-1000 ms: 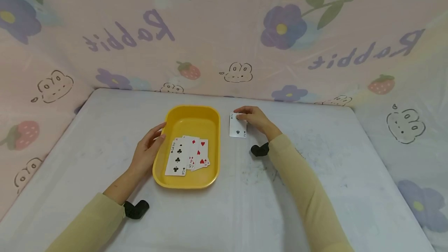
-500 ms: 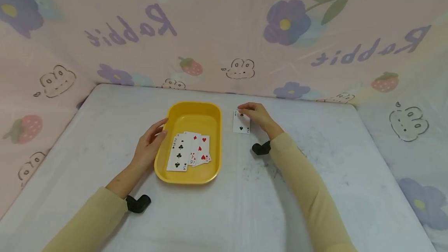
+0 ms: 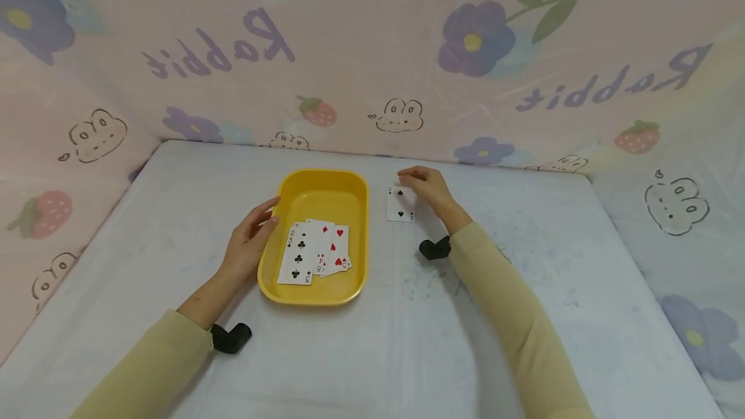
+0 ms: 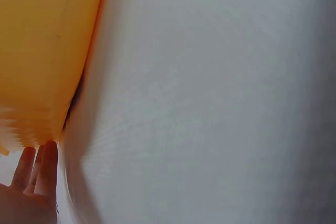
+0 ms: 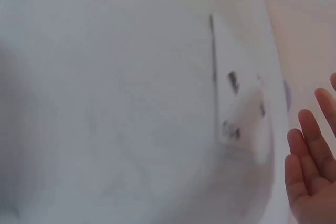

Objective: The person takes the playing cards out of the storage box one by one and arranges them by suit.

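Note:
A two of spades (image 3: pixel 399 205) lies face up on the white table, to the right of the yellow tray (image 3: pixel 314 295). Just above its far edge is my right hand (image 3: pixel 429 189), fingers extended and apart from the card; the right wrist view shows the relaxed fingers (image 5: pixel 311 135) with nothing in them. Against the tray's left side rests my left hand (image 3: pixel 249 241), its straight fingers (image 4: pixel 48 169) touching the outer wall in the left wrist view. Inside the tray several playing cards overlap face up, with a three of clubs (image 3: pixel 297 257) on the left and hearts (image 3: pixel 339 247) on the right.
The white table (image 3: pixel 361 361) meets a patterned curtain (image 3: pixel 349 70) at the back and both sides. A black wrist mount (image 3: pixel 231 339) sticks out by the left sleeve, and another black mount (image 3: pixel 434 249) by the right one.
My right hand has come off the two of spades, its fingers moving up past the card's far edge. The left hand stays at the tray, and the head view has shifted slightly.

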The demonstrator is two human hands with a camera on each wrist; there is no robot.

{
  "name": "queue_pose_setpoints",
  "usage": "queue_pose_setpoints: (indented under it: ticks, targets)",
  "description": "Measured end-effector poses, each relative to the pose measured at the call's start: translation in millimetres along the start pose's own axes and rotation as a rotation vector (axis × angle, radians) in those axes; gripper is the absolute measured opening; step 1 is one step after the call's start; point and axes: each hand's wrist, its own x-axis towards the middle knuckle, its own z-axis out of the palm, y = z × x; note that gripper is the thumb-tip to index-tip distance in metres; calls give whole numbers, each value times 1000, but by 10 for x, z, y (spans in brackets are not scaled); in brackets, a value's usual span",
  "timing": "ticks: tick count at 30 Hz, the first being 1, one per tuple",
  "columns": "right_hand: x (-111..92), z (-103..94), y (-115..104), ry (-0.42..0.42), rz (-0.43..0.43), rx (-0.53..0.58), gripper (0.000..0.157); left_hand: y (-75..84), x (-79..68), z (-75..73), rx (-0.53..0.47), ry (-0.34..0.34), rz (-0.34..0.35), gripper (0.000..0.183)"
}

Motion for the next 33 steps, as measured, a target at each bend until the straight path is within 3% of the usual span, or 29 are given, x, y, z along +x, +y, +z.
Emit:
queue_pose_setpoints:
  ticks: [6, 16, 24, 33]
  targets:
    - [-68, 31, -150, -16, -25, 3, 34, -3, -14, 6, 0, 6, -1, 48]
    - [-236, 192, -481, -101, -94, 134, 31, 8, -3, 10, 13, 14, -1, 49]
    - [-379, 407, -773, -229, -12, 89, 31, 4, 5, 19, 4, 6, 1, 48]
    - [-441, 726, -975, -411, 8, -4, 34, 18, 6, 3, 6, 6, -18, 47]
